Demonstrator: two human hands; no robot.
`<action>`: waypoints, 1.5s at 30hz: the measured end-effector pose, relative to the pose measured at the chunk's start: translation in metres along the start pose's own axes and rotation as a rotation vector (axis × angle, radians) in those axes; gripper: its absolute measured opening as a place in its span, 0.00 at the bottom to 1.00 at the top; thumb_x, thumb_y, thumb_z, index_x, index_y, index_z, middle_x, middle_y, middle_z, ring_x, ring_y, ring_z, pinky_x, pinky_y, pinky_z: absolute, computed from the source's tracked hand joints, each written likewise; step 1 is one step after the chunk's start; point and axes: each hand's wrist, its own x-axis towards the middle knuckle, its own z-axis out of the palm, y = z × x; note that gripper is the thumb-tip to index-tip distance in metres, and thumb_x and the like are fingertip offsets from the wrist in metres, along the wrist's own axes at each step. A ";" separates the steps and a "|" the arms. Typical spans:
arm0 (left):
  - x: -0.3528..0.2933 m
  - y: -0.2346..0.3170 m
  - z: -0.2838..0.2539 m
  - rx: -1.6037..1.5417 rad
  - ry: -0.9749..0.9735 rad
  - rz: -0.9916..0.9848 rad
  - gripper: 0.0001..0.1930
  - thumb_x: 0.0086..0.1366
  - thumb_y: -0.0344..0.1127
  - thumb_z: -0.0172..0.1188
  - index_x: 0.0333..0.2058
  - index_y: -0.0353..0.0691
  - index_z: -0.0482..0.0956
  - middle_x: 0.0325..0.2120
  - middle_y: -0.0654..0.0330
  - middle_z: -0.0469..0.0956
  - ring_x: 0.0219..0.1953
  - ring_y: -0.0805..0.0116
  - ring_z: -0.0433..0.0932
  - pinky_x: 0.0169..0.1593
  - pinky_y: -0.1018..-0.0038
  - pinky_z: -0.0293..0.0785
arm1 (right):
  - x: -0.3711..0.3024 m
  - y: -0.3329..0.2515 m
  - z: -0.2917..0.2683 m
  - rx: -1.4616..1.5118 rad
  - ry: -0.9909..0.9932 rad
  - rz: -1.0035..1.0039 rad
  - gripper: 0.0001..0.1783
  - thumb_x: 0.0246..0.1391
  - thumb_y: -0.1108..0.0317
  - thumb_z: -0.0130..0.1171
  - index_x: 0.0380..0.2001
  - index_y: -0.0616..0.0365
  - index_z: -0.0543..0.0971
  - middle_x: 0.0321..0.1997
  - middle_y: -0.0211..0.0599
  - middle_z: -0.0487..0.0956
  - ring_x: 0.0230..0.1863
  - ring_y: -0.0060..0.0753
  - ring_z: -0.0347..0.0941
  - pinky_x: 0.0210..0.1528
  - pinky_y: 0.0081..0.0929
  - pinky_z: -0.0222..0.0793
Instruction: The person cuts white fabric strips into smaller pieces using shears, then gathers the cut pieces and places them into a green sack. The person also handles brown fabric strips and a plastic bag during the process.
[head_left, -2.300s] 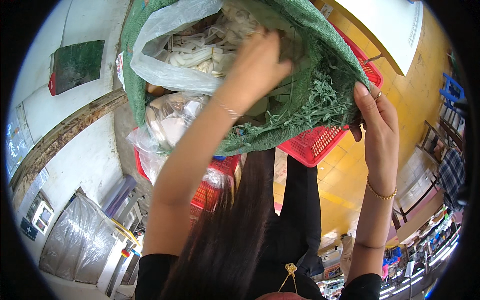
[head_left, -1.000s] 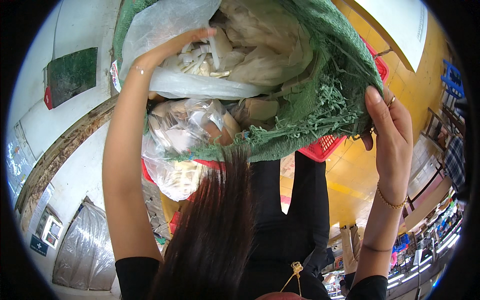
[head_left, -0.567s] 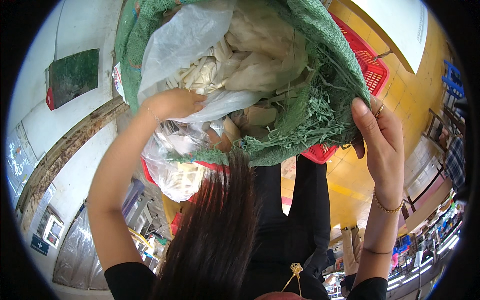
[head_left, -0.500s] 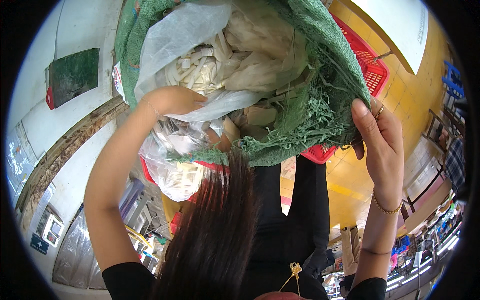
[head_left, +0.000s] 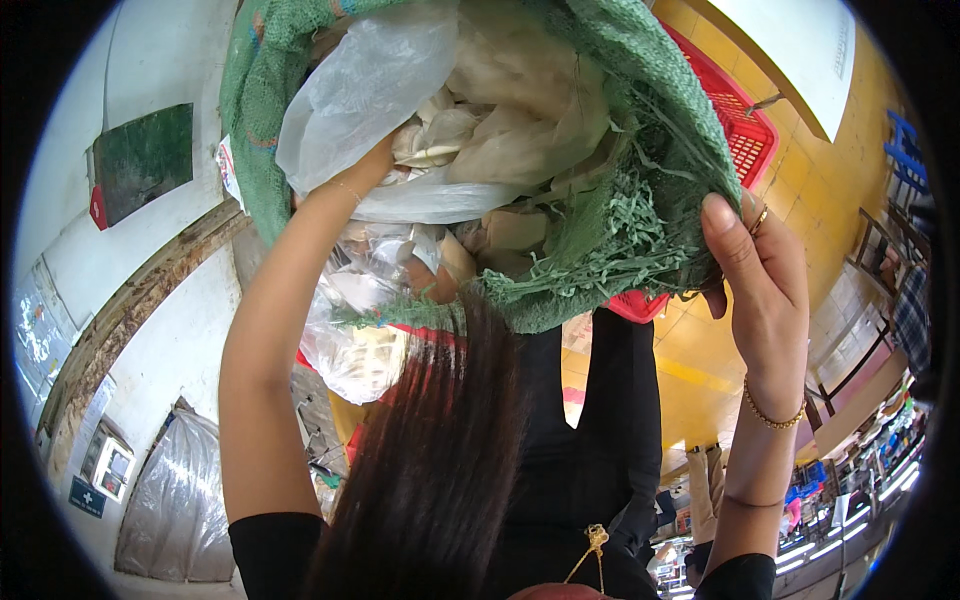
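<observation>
A large green woven sack (head_left: 262,130) with a frayed rim gapes in front of me. My right hand (head_left: 752,250) pinches its rim on the right side between thumb and fingers. Inside the sack lies an opened translucent plastic bag (head_left: 365,75) of off-white pieces (head_left: 440,138), whose kind is hard to make out. My left hand (head_left: 378,165) reaches into this bag up to the wrist, and its fingers are hidden by plastic and contents. Beside the bag, brownish pieces (head_left: 515,232) and clear plastic show in the sack.
A red plastic basket (head_left: 725,110) stands behind the sack at the right. Below the sack's left side hangs a clear plastic bag (head_left: 350,355) with pale contents. A white board edge (head_left: 800,60) juts in at the upper right. The wall (head_left: 190,320) runs along the left.
My left hand has moved up and right, from the near edge of the plastic bag deep into its contents. My right hand keeps its hold on the sack's rim.
</observation>
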 end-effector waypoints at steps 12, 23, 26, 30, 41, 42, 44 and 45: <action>0.005 -0.001 -0.069 0.105 0.269 -0.045 0.20 0.63 0.47 0.58 0.49 0.43 0.80 0.42 0.48 0.81 0.42 0.48 0.80 0.50 0.59 0.72 | -0.002 0.009 -0.010 -0.153 0.168 -0.046 0.18 0.67 0.55 0.51 0.36 0.60 0.77 0.21 0.17 0.69 0.17 0.07 0.58 0.19 0.11 0.50; -0.008 0.061 -0.145 0.053 -0.179 -0.191 0.26 0.65 0.44 0.59 0.58 0.37 0.72 0.48 0.46 0.78 0.43 0.53 0.80 0.50 0.65 0.73 | 0.005 0.015 -0.007 -0.216 0.199 -0.089 0.18 0.67 0.54 0.52 0.34 0.60 0.77 0.21 0.19 0.70 0.17 0.08 0.58 0.18 0.11 0.52; -0.073 0.082 -0.177 -0.194 -0.045 0.281 0.27 0.66 0.50 0.59 0.53 0.31 0.75 0.48 0.47 0.79 0.44 0.58 0.80 0.50 0.68 0.74 | 0.003 0.015 -0.002 -0.217 0.180 -0.117 0.18 0.67 0.55 0.52 0.34 0.59 0.77 0.21 0.19 0.70 0.17 0.08 0.58 0.18 0.12 0.52; -0.118 0.075 -0.197 -0.627 -0.510 -0.036 0.24 0.66 0.50 0.59 0.44 0.30 0.80 0.36 0.54 0.82 0.37 0.67 0.81 0.44 0.73 0.76 | 0.002 0.023 -0.017 -0.235 0.119 -0.079 0.17 0.67 0.55 0.52 0.34 0.59 0.77 0.21 0.19 0.69 0.17 0.09 0.59 0.19 0.12 0.53; -0.122 0.061 -0.140 -0.286 0.994 -0.075 0.32 0.59 0.35 0.64 0.61 0.42 0.64 0.42 0.45 0.77 0.42 0.56 0.79 0.46 0.62 0.74 | 0.012 0.027 -0.003 -0.368 0.082 -0.047 0.17 0.66 0.57 0.53 0.32 0.60 0.75 0.21 0.21 0.69 0.21 0.13 0.63 0.24 0.16 0.61; -0.110 0.075 -0.149 -0.114 1.026 0.055 0.31 0.58 0.35 0.65 0.61 0.43 0.65 0.47 0.46 0.74 0.46 0.53 0.77 0.49 0.62 0.73 | 0.011 0.024 0.006 -0.387 0.104 -0.045 0.17 0.66 0.57 0.54 0.32 0.62 0.76 0.20 0.23 0.70 0.21 0.14 0.63 0.25 0.18 0.62; -0.091 0.092 -0.160 0.234 0.998 0.181 0.30 0.58 0.36 0.65 0.59 0.44 0.68 0.55 0.46 0.69 0.52 0.48 0.73 0.54 0.61 0.70 | 0.011 0.019 0.018 -0.524 0.127 -0.070 0.16 0.65 0.59 0.55 0.33 0.64 0.76 0.19 0.28 0.69 0.21 0.18 0.64 0.26 0.22 0.63; -0.083 0.094 -0.161 0.401 0.948 0.190 0.28 0.58 0.35 0.63 0.58 0.44 0.69 0.59 0.47 0.66 0.56 0.47 0.70 0.57 0.60 0.68 | 0.011 0.015 0.023 -0.645 0.127 -0.097 0.16 0.64 0.59 0.55 0.34 0.65 0.76 0.19 0.30 0.69 0.21 0.21 0.64 0.27 0.25 0.63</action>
